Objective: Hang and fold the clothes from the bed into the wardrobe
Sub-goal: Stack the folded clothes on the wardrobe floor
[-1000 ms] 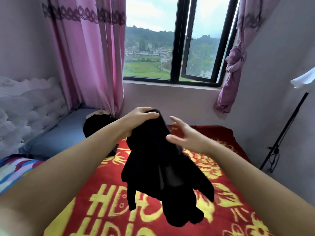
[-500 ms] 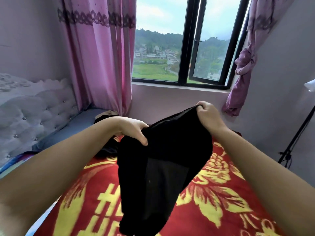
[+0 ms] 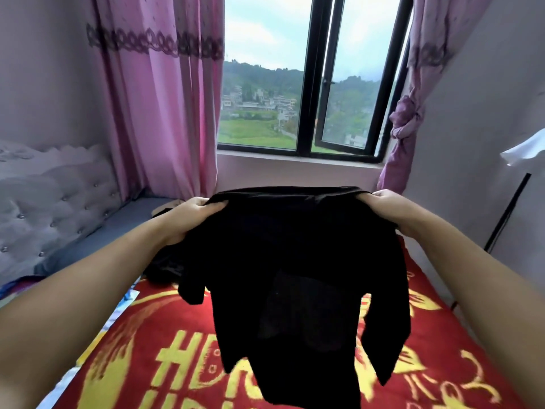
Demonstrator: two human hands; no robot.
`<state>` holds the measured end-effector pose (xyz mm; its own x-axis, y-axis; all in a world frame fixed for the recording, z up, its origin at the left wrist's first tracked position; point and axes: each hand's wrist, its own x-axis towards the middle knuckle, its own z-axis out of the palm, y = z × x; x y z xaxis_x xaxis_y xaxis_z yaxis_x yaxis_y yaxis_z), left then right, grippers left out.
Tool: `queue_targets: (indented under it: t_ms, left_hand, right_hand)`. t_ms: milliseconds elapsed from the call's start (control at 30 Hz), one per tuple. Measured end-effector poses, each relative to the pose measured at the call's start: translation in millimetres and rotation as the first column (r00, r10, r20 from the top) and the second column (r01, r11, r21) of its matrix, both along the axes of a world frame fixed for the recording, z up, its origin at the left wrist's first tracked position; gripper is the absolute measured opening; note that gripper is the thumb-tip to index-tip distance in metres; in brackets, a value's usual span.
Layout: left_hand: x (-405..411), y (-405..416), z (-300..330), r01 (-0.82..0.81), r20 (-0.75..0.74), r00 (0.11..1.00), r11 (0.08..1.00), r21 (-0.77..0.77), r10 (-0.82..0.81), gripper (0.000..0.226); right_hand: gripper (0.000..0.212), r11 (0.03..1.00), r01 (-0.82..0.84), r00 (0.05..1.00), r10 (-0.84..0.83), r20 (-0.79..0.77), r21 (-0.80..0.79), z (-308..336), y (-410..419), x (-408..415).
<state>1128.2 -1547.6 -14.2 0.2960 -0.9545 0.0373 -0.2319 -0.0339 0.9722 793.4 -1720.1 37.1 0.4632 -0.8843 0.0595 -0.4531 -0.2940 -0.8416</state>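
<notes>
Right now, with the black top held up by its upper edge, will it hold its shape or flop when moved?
Probably floppy: the black top sags between the left hand and right hand, sleeves dangling. It looks thin and light, semi-sheer near the middle. It will likely swing and crumple onto the red blanket.

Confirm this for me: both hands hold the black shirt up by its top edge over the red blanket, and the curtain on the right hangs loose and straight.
Not quite. In the head view the right curtain is tied in a knot, not hanging loose and straight. The rest holds: the left hand and the right hand grip the black shirt by its top edge over the red blanket.
</notes>
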Motion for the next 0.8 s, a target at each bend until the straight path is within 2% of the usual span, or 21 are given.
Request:
queue_targets:
  t_ms: [100,167,200,267,333,367,433,500,533,600,633,733,800]
  left_hand:
    - [-7,-5,6,-0.028,0.181,0.983,1.000,-0.005,0.029,0.029]
    - [-16,-8,11,-0.021,0.406,0.913,0.999,-0.027,0.030,0.011]
    - [-24,-10,14,0.006,0.520,0.854,1.000,-0.019,0.005,0.011]
    - [-48,-12,16,0.095,0.641,0.760,0.994,0.055,-0.108,0.043]
    - [-83,-15,15,0.208,0.653,0.727,0.975,0.082,-0.210,0.071]
    - [-103,-19,13,0.255,0.626,0.745,0.966,0.053,-0.231,0.075]
    - [-138,-31,9,0.223,0.518,0.841,0.972,-0.069,-0.156,0.065]
    - [-158,-48,8,0.035,0.433,0.899,0.978,-0.204,0.058,0.029]
    - [-159,-52,11,-0.047,0.472,0.867,0.969,-0.244,0.161,0.012]
    - [-148,-53,18,-0.152,0.606,0.737,0.946,-0.285,0.301,0.020]
    - [-137,-50,22,-0.180,0.641,0.697,0.944,-0.277,0.321,0.024]
    - [-116,-42,32,-0.166,0.620,0.698,0.923,-0.346,0.358,0.029]
    - [-134,-42,35,-0.013,0.648,0.732,0.955,-0.297,0.212,0.013]
  right_hand:
    - [0.044,0.998,-0.061,0.997,0.061,0.053,-0.002,0,3,-3]
    - [0.036,0.994,-0.103,0.990,0.104,0.096,-0.024,-1,7,0]
    - [0.032,0.992,-0.118,0.984,0.123,0.125,-0.047,-1,10,3]
    - [0.029,0.984,-0.145,0.972,0.162,0.172,-0.106,4,16,12]
    - [0.028,0.967,-0.168,0.971,0.195,0.136,-0.189,11,23,24]
    - [0.027,0.952,-0.178,0.976,0.203,0.081,-0.247,14,27,30]
    - [0.024,0.903,-0.201,0.979,0.191,-0.064,-0.380,16,36,44]
    - [0.022,0.853,-0.194,0.978,0.133,-0.158,-0.485,13,41,52]
    - [0.018,0.831,-0.177,0.977,0.084,-0.196,-0.528,10,43,53]
    - [0.016,0.780,-0.116,0.961,-0.068,-0.269,-0.615,6,39,44]
    - [0.017,0.763,-0.082,0.949,-0.136,-0.284,-0.642,4,35,35]
    - [0.018,0.764,-0.047,0.935,-0.194,-0.298,-0.643,-1,24,8]
    - [0.017,0.778,-0.093,0.935,-0.147,-0.323,-0.622,-3,24,4]
